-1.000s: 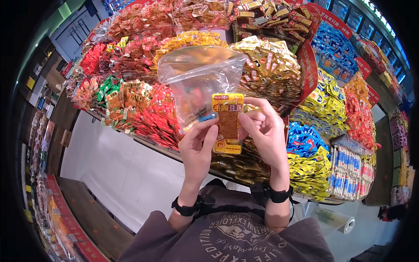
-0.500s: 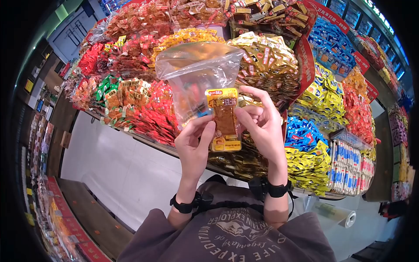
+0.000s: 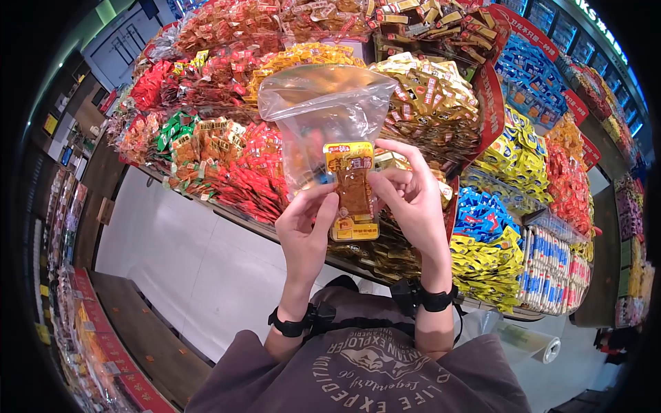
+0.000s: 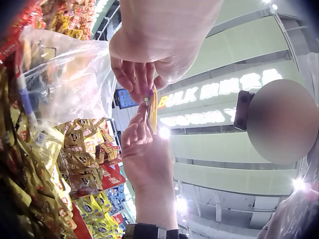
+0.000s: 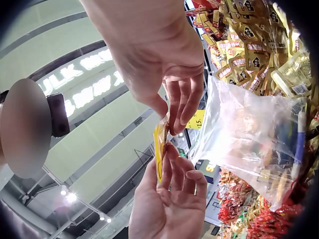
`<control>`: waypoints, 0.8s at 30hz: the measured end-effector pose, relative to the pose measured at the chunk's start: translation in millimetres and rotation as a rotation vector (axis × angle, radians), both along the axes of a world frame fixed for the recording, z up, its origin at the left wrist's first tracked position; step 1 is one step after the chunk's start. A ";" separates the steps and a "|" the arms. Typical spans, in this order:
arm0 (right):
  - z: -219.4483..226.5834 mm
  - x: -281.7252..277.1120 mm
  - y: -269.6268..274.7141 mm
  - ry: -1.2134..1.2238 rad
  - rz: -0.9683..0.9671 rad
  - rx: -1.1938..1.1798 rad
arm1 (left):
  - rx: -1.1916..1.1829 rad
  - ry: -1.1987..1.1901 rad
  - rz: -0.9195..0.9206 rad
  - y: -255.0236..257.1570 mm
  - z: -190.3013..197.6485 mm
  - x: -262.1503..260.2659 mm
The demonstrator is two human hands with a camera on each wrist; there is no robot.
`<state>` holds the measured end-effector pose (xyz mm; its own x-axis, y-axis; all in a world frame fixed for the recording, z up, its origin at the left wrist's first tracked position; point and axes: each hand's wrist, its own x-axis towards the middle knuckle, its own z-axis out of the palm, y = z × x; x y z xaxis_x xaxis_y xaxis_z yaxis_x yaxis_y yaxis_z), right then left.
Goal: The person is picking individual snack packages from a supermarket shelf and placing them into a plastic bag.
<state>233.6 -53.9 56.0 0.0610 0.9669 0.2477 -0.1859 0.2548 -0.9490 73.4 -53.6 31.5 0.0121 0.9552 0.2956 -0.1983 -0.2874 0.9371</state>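
Observation:
Upright in front of the chest is a flat yellow-edged snack packet [image 3: 354, 193] with a clear window showing brown food. My left hand [image 3: 301, 224] pinches its left edge between thumb and fingers. On the opposite edge, my right hand [image 3: 418, 203] holds it with the thumb in front, the index finger raised near the top corner. Both wrist views show the packet [image 4: 154, 112] edge-on between the two hands. Behind it stands a clear plastic bag [image 3: 310, 127], its mouth spread wide; the right wrist view shows colourful items inside the bag [image 5: 244, 129], blurred by the plastic.
A broad display of wrapped snacks surrounds the bag: red packets [image 3: 251, 186] to the left, gold ones [image 3: 434, 100] behind, blue [image 3: 482, 213] and yellow ones [image 3: 485, 268] to the right. Red divider boards [image 3: 487, 103] rise between sections. A plastic roll [image 3: 537, 344] lies low at right.
Over the last second the hands and packet have shifted slightly left against the bag, covering the blue item seen there before. Both hands keep their hold. The head view has swung a little.

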 end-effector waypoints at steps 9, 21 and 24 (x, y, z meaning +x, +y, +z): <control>-0.3 -0.4 0.8 -0.010 0.004 0.017 | 0.007 -0.004 -0.001 -0.1 2.6 -2.1; -2.9 0.5 0.7 0.005 0.014 -0.007 | -0.015 -0.012 0.014 1.3 -5.0 -3.3; -3.2 0.3 0.5 -0.002 0.018 -0.009 | -0.008 -0.028 0.036 2.2 -4.9 -1.9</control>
